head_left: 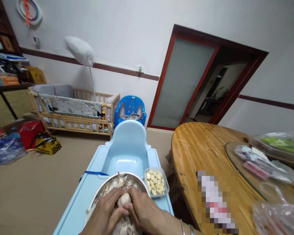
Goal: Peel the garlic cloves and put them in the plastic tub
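A whitish garlic bulb [124,199] is gripped between my two hands, above a round metal bowl [141,181]. My left hand [107,209] closes on the bulb from the left, its thumb pressed near the front. From the other side, my right hand [144,209] has its fingers curled round the same bulb. Papery garlic skins [121,184] fill the bowl beneath, partly covered by my hands. Just right of the bowl, a clear plastic container [167,188] holds many peeled garlic cloves [155,182].
Bowl and container rest on a light blue child's high chair [128,140]. To the right stands a round wooden table [198,143] with plastic bags [271,163] and a blurred-out object. A wooden crib [75,125] and blue chair [129,109] are by the wall.
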The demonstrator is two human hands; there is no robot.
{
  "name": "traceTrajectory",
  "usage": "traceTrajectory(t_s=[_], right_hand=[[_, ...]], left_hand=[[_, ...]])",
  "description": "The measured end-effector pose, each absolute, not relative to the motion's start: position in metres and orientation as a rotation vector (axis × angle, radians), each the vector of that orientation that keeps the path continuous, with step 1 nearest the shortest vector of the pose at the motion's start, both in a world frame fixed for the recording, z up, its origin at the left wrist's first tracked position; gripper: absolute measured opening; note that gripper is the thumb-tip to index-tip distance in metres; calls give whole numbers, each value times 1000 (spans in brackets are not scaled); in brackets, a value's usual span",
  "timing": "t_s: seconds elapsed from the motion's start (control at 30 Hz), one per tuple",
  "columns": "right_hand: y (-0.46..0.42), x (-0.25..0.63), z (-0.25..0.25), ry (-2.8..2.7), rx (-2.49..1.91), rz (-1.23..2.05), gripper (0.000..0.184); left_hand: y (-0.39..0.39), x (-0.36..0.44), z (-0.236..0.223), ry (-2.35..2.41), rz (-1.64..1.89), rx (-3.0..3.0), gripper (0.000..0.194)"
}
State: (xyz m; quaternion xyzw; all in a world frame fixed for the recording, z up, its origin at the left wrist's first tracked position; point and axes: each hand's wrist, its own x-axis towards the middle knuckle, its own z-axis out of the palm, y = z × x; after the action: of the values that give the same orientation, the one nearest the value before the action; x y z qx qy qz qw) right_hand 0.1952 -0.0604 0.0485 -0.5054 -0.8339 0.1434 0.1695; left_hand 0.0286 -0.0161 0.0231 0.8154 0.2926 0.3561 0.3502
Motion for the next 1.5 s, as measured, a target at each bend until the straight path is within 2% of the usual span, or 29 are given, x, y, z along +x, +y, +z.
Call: traceTrajectory(t_s=[0.1, 0.27, 0.63, 0.9, 1.23, 1.5], right_hand=[[-62, 192, 53, -2481, -1505, 358, 14], [-61, 186, 47, -2551, -1593, 210, 17], [-56, 188, 33, -2419, -1620, 326, 23], [-55, 191, 18, -2332, -1609, 365, 19], [-46, 193, 20, -2202, -1594, 411, 12], [-43, 201, 38, -2061, -1515, 475, 21]], left_hand=[[-16, 27, 21, 776, 900, 2159, 15], [-15, 26, 17, 765, 847, 2271, 16], [-19, 36, 10, 846, 864, 2338, 21], [-22, 39, 17, 895, 865, 2210, 27], [-19, 38, 25, 904, 864, 2126, 20], [-16, 34, 20, 961, 821, 2112, 22]])
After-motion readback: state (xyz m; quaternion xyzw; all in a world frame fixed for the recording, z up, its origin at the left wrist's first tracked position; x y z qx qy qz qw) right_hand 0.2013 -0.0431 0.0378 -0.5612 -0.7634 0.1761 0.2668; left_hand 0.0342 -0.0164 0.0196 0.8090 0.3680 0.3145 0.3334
